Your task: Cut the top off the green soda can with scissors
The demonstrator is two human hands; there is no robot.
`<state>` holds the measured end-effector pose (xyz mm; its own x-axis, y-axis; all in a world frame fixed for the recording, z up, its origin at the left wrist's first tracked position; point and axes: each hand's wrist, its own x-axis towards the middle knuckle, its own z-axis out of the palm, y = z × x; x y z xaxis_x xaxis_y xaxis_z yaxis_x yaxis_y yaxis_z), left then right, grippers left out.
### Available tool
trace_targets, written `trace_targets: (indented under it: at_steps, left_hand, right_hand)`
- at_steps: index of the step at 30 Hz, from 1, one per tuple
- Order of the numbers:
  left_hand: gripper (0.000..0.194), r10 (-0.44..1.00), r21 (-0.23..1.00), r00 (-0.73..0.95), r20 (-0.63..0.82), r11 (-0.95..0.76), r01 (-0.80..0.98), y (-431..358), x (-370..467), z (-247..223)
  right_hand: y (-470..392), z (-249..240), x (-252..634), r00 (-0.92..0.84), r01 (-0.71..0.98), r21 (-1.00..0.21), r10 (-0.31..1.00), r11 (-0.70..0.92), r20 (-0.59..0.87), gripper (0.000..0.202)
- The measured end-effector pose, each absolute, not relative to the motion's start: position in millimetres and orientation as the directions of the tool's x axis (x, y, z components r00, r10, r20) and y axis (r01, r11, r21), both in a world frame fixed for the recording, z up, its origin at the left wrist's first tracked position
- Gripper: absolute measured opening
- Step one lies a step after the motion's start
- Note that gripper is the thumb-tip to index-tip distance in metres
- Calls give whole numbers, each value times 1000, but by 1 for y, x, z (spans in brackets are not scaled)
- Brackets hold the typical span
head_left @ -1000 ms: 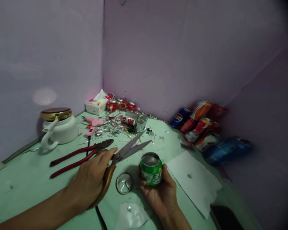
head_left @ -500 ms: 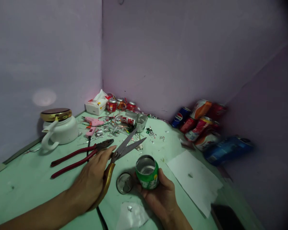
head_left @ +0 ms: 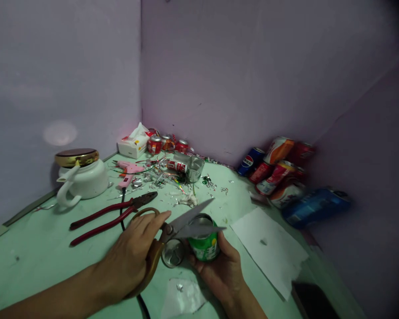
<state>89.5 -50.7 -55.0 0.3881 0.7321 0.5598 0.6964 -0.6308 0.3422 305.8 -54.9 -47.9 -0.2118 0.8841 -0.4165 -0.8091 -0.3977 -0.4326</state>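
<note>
My left hand point(head_left: 136, 250) grips the large scissors point(head_left: 168, 230) by their brown-gold handles. The blades are spread and reach to the right, over the open top of a cut green can point(head_left: 204, 248). Whether a blade touches the rim cannot be made out. My right hand point(head_left: 222, 270) holds that can upright from below and from its right side, fingers wrapped round it. On the table between my hands lies a round metal can end point(head_left: 173, 253), partly behind the scissors. Red-handled pliers point(head_left: 119, 215) lie beyond my left hand.
A white kettle point(head_left: 88, 179) stands at the left. Metal scraps and a pink glue gun point(head_left: 129, 170) lie further back, near a tissue box point(head_left: 133, 146). Stacked cans point(head_left: 269, 177) fill the right side, with white paper point(head_left: 269, 252) and a dark object point(head_left: 314, 301) nearer.
My left hand has moved the scissors right and toward me, so the blades now cross above the green can. My right hand and the can have barely moved.
</note>
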Motion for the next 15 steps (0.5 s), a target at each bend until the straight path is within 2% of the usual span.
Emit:
trace_targets:
  at_steps: [6,15]
  left_hand:
    - [58,677,335,516,526,-722,606,-58,97,-54]
    - [60,663,304,525,534,-730,612,-56,97,-61]
  right_hand:
    - [-58,-49,304,-235,-761,-499,893,-414,-384,45]
    - [-59,-50,303,-215,-753,-526,903,-395,-371,42]
